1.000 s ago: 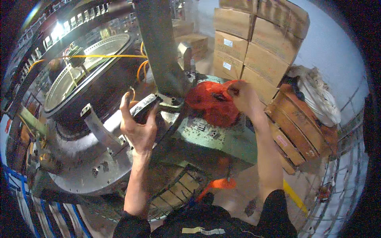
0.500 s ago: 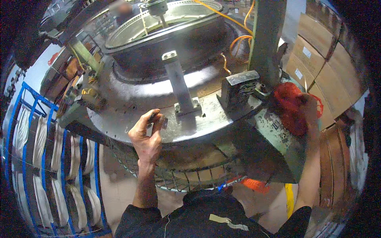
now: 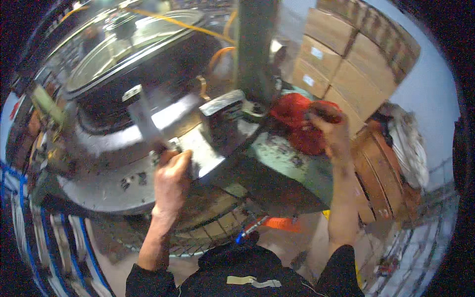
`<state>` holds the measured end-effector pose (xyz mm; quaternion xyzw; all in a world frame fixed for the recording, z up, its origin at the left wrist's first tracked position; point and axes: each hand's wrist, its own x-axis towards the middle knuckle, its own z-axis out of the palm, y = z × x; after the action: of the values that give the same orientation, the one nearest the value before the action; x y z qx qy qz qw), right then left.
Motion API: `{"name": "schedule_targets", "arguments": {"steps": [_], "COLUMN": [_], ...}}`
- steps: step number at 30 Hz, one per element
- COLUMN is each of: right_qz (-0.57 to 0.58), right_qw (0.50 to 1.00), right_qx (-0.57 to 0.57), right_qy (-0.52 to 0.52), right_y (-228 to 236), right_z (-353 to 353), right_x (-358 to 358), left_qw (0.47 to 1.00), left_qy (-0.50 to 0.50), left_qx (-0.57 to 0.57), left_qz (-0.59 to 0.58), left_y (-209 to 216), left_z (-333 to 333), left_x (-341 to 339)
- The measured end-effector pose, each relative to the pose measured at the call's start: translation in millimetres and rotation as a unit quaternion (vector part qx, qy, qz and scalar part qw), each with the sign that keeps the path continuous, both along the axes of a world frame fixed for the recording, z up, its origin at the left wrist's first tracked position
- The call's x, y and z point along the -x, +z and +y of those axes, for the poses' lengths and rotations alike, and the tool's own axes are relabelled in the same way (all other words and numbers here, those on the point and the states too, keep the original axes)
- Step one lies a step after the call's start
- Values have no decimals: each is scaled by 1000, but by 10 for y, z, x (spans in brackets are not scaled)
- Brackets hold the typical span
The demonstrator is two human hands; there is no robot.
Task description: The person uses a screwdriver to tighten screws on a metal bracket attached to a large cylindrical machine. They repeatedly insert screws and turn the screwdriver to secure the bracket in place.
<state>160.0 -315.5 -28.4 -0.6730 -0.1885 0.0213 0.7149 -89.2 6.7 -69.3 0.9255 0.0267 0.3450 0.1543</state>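
My left hand [image 3: 172,173] is closed by the foot of an upright metal bracket [image 3: 144,119]. Blur and the fingers hide what it grips, if anything. The bracket is bolted on a round grey metal plate [image 3: 94,185], where a few small dark marks or parts show beside my hand. Over a crumpled red bundle [image 3: 304,138], perhaps cloth, my right hand [image 3: 332,129] has its fingers bent together. Something dark shows at its fingertips, too unclear to name. The bundle lies on a worn green machine surface [image 3: 277,156].
A dark block [image 3: 225,119] stands on the plate's right, before a green post [image 3: 255,54]. Behind is a large metal ring [image 3: 143,54] with a yellow hose [image 3: 183,24] above. Cardboard boxes [image 3: 321,54] are stacked right. An orange coiled hose [image 3: 279,224] hangs below.
The view has swung right, so the scene shifts left. My left hand has moved to the bracket's foot. My right hand has risen slightly from the red bundle, fingers drawn together.
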Motion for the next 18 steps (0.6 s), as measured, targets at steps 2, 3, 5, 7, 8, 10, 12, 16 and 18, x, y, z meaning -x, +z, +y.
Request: {"name": "schedule_targets", "arguments": {"steps": [2, 3, 5, 7, 8, 10, 12, 16, 18], "right_qz": [7, 19, 33, 42, 44, 52, 55, 58, 103], "right_qw": [998, 999, 998, 998, 998, 998, 997, 995, 990], "right_qx": [-34, -14, -17, -8, -3, 11, 12, 32, 36], "right_qy": [47, 27, 48, 37, 37, 39, 57, 70, 84], "right_y": [12, 40, 69, 98, 109, 117, 108, 66, 62], "right_z": [28, 12, 41, 66, 72, 79, 75, 136, 170], "right_x": [139, 181, 264, 326, 360, 431, 509, 633, 700], "left_qw": [1000, 999, 999, 998, 997, 986, 938, 841, 812], "left_qy": [23, 35, 28, 15, 4, -24, -75, -153, -196], "left_qx": [9, -2, 18, 52, 77, 161, 333, 516, 549], "left_qz": [13, 15, 5, -16, -30, -43, -62, -51, -36], "left_y": [6, 15, 38, 66, 80, 107, 102, 123, 155], "left_z": [-2, -13, -24, -57, -86, -162, -297, -606, -758], "left_x": [-20, -28, -21, -17, -15, -3, -50, -141, -214]}}
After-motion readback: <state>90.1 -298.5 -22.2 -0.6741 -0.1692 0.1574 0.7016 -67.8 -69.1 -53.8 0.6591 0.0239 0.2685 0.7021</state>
